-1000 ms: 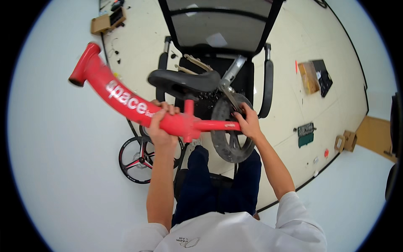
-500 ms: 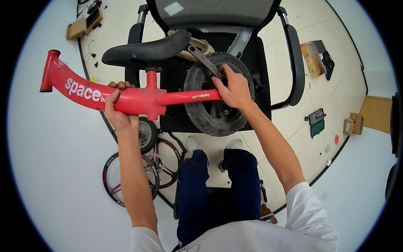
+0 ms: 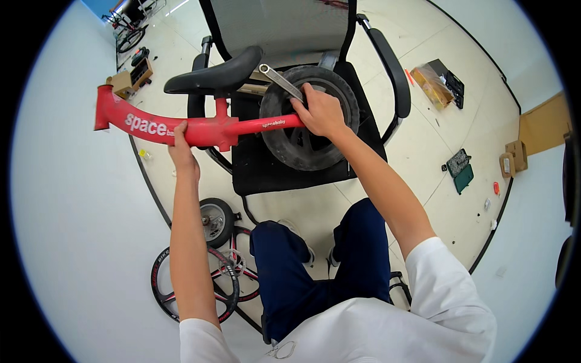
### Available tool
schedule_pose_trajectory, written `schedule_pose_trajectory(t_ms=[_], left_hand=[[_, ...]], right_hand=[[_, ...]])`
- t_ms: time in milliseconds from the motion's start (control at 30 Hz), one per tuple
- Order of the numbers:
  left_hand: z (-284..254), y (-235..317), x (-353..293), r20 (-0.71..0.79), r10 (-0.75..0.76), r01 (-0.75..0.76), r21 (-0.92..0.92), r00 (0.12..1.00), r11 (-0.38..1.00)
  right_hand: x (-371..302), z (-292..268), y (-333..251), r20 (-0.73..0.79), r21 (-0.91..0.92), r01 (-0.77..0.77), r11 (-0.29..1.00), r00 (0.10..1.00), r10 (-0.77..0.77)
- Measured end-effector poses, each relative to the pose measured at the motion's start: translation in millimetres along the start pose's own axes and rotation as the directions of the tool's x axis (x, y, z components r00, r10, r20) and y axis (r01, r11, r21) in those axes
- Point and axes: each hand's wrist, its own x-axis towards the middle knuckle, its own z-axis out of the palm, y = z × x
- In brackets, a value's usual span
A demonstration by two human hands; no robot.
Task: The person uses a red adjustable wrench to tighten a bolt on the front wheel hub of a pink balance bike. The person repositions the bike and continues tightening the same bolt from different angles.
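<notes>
A red balance bike frame [image 3: 209, 130] with a black saddle [image 3: 215, 74] is held up crosswise in front of the mesh-backed chair. My left hand [image 3: 183, 151] grips its thick tube from the near side, thumb on top, other fingers hidden beneath. At the thin tube's right end, my right hand [image 3: 321, 112] is closed round a silver wrench [image 3: 279, 80], whose ring end points up and left. The hand also meets the tube's end; its exact grip there is hidden. Behind it, a black-tyred wheel [image 3: 290, 154] rests on the black chair seat [image 3: 260, 175].
Bicycle wheels [image 3: 163, 284] and a small grey-hubbed wheel [image 3: 215, 224] lie on the floor at lower left. To the right are a green open case [image 3: 462, 172], a yellow bag [image 3: 431, 85] and cardboard boxes [image 3: 516, 156]. The chair's armrests [image 3: 390, 69] flank the wheel.
My view has shifted, showing more of the far floor. The frame's left end now appears farther right in the picture. Both hands keep their hold on the frame and wrench.
</notes>
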Motion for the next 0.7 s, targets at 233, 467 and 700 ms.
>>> schedule_pose_trajectory(t_ms=[233, 467, 700], left_hand=[[-13, 11, -24, -0.103, -0.099, 0.131, 0.388, 0.99, 0.912], [99, 43, -101, 0.702, 0.509, -0.836, 0.544, 0.499, 0.071], [167, 16, -47, 0.966, 0.131, -0.898, 0.257, 0.224, -0.358]], right_hand=[[-1, 3, -6, -0.054, -0.043, 0.039, 0.998, 0.998, -0.042], [-10, -2, 7, -0.129, 0.053, 0.106, 0.993, 0.987, -0.098], [-6, 3, 7, -0.112, 0.119, 0.182, 0.976, 0.979, -0.169]])
